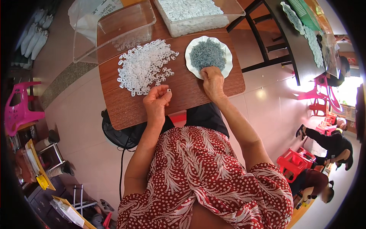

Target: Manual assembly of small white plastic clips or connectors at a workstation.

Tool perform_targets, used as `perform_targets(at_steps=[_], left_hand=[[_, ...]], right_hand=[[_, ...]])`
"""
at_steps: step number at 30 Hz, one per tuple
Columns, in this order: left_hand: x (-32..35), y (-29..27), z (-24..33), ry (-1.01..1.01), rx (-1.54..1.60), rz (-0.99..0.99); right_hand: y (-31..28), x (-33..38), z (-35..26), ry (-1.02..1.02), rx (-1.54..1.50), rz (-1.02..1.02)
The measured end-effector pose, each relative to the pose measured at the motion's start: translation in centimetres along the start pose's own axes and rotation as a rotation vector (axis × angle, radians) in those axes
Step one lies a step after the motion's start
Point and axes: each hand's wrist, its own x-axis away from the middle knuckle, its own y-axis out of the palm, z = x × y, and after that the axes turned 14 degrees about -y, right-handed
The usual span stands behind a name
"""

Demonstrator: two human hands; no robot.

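Observation:
My left hand point(156, 102) is closed in a pinch, with a small white plastic piece point(169, 90) with a hole in it between thumb and fingertip. Just beyond this hand, a loose heap of similar white plastic pieces point(143, 65) spreads over the brown wooden table point(187, 93). At the near rim of a white scalloped plate point(228, 70), my right hand point(213, 83) has its fingertips pressed together against a pile of tiny grey, thin screw-like pieces point(207, 53). Whatever lies between the right fingertips is hidden.
Beyond the heap stands a clear plastic bin point(126, 28); beside it, another clear bin point(198, 26) is full of white pieces. A dark table point(293, 34) stands at the far right. Pink chairs point(23, 107) and red stools point(295, 164) stand around, with other people seated at right.

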Motion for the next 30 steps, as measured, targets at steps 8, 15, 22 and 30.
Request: perform_targets(at_steps=[8,15,22,30], left_hand=[[0.3,0.3,1.0,-0.144,0.177,-0.139],[1.0,0.4,1.6,-0.202,0.249,-0.192],[0.4,0.1,1.5,-0.234,0.251,-0.173],[-0.1,-1.3,0.7,-0.207,0.263,-0.108]], right_hand=[[-0.6,-0.5,0.5,0.024,-0.122,0.079],[-2.3,-1.9,-0.8,0.751,-1.078,0.049],[-0.6,-2.2,-3.6,0.767,-1.212,-0.064],[5.7,-1.1,-4.5,0.211,-0.465,-0.142]])
